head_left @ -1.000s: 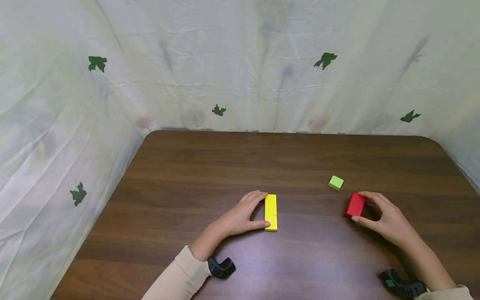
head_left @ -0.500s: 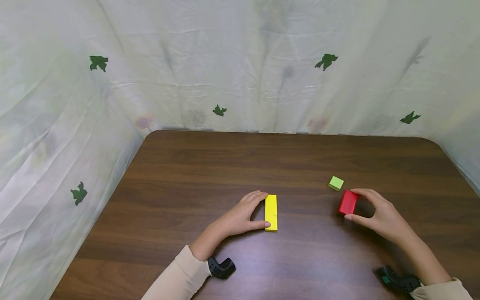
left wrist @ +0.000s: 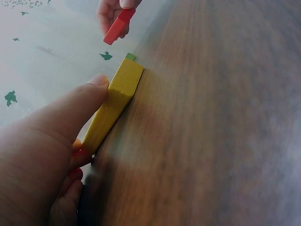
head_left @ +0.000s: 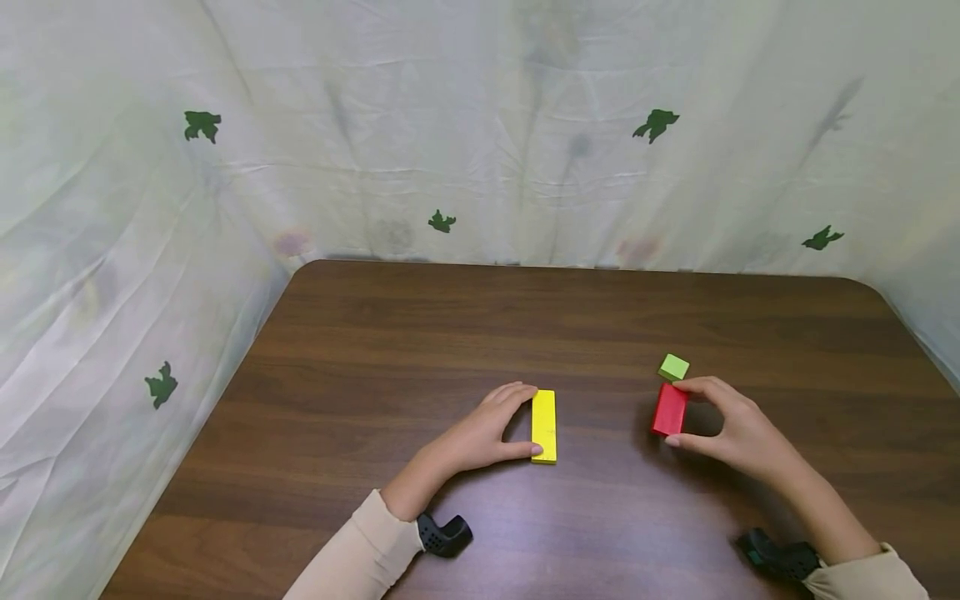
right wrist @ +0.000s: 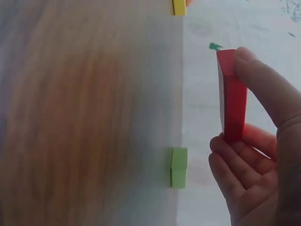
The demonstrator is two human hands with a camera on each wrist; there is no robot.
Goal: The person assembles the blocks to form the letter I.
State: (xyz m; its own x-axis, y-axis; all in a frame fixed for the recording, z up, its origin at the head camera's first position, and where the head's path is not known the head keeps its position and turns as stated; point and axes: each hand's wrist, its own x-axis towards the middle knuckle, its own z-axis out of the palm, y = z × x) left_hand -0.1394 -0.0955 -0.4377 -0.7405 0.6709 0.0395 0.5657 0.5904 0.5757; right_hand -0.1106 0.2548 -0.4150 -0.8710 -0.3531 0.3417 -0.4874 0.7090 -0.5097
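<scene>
A long yellow block (head_left: 544, 427) lies flat on the table, its length running away from the person. My left hand (head_left: 480, 432) grips it by its two ends, thumb at the near end and fingertips at the far one. To the right, my right hand (head_left: 738, 429) holds a red block (head_left: 669, 410) between thumb and fingers. In the right wrist view the red block (right wrist: 235, 96) is lifted off the tabletop. A small light green block (head_left: 673, 367) lies on the table just beyond the red one, with no hand on it.
The dark brown wooden table (head_left: 420, 333) has rounded far corners. Behind it and along the left hangs a pale curtain (head_left: 360, 125) with green bird-like shapes. Each wrist wears a black device (head_left: 444, 535).
My right hand has carried the red block leftward, toward the yellow block, and it now stands nearer the front of the green block. My left hand and the yellow block stay in place.
</scene>
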